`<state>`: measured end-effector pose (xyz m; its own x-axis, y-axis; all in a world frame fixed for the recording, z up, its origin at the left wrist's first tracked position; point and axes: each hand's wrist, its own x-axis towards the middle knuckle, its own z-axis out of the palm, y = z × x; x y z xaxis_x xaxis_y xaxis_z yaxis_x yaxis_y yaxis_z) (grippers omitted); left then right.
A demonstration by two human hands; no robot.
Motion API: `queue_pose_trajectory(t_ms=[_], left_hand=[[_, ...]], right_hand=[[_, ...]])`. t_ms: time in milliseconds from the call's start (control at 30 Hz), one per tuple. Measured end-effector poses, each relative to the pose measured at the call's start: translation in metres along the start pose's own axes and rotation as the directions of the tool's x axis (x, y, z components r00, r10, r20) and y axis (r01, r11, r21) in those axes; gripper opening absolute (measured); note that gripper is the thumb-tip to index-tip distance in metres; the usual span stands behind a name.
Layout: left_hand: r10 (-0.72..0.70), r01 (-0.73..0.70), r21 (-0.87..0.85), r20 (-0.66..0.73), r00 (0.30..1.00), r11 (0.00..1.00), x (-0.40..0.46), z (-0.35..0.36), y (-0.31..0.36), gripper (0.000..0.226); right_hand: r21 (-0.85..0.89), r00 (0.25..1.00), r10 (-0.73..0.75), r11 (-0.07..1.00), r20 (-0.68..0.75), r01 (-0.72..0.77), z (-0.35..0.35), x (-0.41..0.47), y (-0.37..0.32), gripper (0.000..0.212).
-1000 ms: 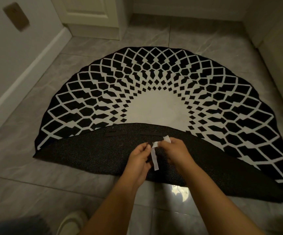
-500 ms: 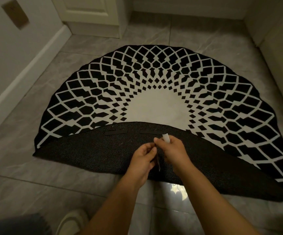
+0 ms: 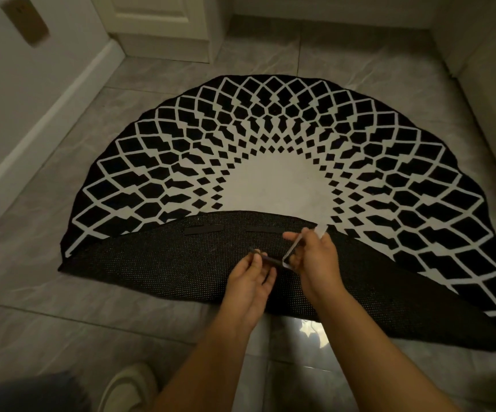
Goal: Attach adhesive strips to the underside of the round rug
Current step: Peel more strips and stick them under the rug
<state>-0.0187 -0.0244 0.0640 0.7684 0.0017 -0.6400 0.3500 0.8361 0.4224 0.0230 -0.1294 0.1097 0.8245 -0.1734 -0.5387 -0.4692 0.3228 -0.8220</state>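
Your left hand [image 3: 248, 282] pinches one end of a dark adhesive strip [image 3: 266, 258], hard to make out against the black mesh underside; your right hand [image 3: 315, 257] pinches the white backing [image 3: 293, 248] peeled up from its other end. The round rug [image 3: 270, 162], black with a white lattice, lies on the tiled floor [image 3: 47, 322], its near edge folded over. Two strips [image 3: 202, 229] already sit on the underside near the fold.

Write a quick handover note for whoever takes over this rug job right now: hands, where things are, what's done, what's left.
Left hand: pinches the dark strip.
Right hand: pinches the white backing, partly peeled off it.
Rug: on the floor, near edge folded over, underside up.
Done: two strips stuck side by side near the fold.
Left: finish peeling, press this strip onto the underside, add any more needed, unfold.
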Motion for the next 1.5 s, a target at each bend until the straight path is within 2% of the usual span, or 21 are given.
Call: queue_pose_trajectory(t_ms=[100, 233, 367, 467, 567, 733, 833, 900, 967, 1000, 1067, 1133, 1367, 1500], left_hand=[[0.004, -0.005, -0.037, -0.017, 1.000, 0.999, 0.001, -0.002, 0.000, 0.014], [0.008, -0.009, -0.050, -0.020, 1.000, 0.999, 0.001, -0.004, 0.002, 0.014], [0.054, -0.055, -0.049, -0.023, 0.998, 0.997, 0.002, -0.005, 0.003, 0.015], [0.086, -0.086, -0.020, -0.025, 0.996, 0.996, 0.003, -0.005, 0.004, 0.013], [0.107, -0.109, -0.024, -0.055, 0.993, 0.994, 0.005, -0.005, 0.005, 0.015], [0.133, -0.134, -0.004, -0.090, 0.987, 0.991, 0.007, -0.007, 0.008, 0.011], [0.133, -0.125, 0.081, -0.104, 0.986, 0.989, 0.007, -0.011, 0.009, 0.014], [0.155, -0.131, 0.221, -0.094, 0.983, 0.966, 0.007, -0.012, 0.007, 0.016], [0.195, -0.154, 0.399, -0.063, 0.979, 0.904, 0.006, -0.011, 0.005, 0.018], [0.220, -0.171, 0.513, -0.035, 0.975, 0.841, 0.006, -0.011, 0.005, 0.017], [0.261, -0.215, 0.721, 0.049, 0.964, 0.659, 0.006, -0.008, 0.004, 0.016], [0.282, -0.265, 0.828, 0.136, 0.950, 0.494, 0.007, -0.006, 0.004, 0.016], [0.315, -0.375, 0.914, 0.313, 0.896, 0.158, 0.013, -0.002, 0.006, 0.017], [0.312, -0.408, 0.910, 0.367, 0.876, 0.075, 0.019, -0.004, 0.010, 0.019]], right_hand=[[0.041, 0.995, -0.023, 0.999, -0.097, 0.027, -0.003, 0.004, -0.001, 0.010], [0.155, 0.981, 0.048, 0.988, -0.185, -0.019, -0.008, 0.011, -0.001, 0.016], [0.267, 0.986, 0.097, 0.962, -0.133, -0.059, -0.011, 0.011, -0.002, 0.019], [0.160, 0.995, 0.048, 0.986, -0.082, -0.035, -0.011, 0.008, -0.003, 0.030], [0.054, 0.990, 0.038, 0.998, -0.135, -0.031, -0.011, 0.009, 0.000, 0.036], [0.037, 0.978, 0.033, 0.999, -0.206, -0.026, -0.018, 0.015, 0.004, 0.023], [0.011, 0.994, 0.049, 0.999, -0.102, -0.048, -0.023, 0.017, 0.004, 0.019], [-0.106, 0.997, 0.069, 0.992, -0.033, -0.072, -0.024, 0.015, 0.004, 0.014], [-0.253, 0.995, 0.088, 0.964, 0.043, -0.075, -0.023, 0.014, 0.005, 0.009], [-0.318, 0.991, 0.109, 0.945, 0.078, -0.079, -0.021, 0.013, 0.007, 0.010], [-0.426, 0.982, 0.154, 0.900, 0.112, -0.093, -0.020, 0.013, 0.009, 0.023], [-0.489, 0.978, 0.177, 0.867, 0.115, -0.099, -0.018, 0.013, 0.010, 0.027], [-0.586, 0.983, 0.173, 0.804, 0.066, -0.102, -0.022, 0.015, 0.008, 0.021], [-0.550, 0.984, 0.172, 0.826, 0.040, -0.122, -0.024, 0.015, 0.007, 0.020]])
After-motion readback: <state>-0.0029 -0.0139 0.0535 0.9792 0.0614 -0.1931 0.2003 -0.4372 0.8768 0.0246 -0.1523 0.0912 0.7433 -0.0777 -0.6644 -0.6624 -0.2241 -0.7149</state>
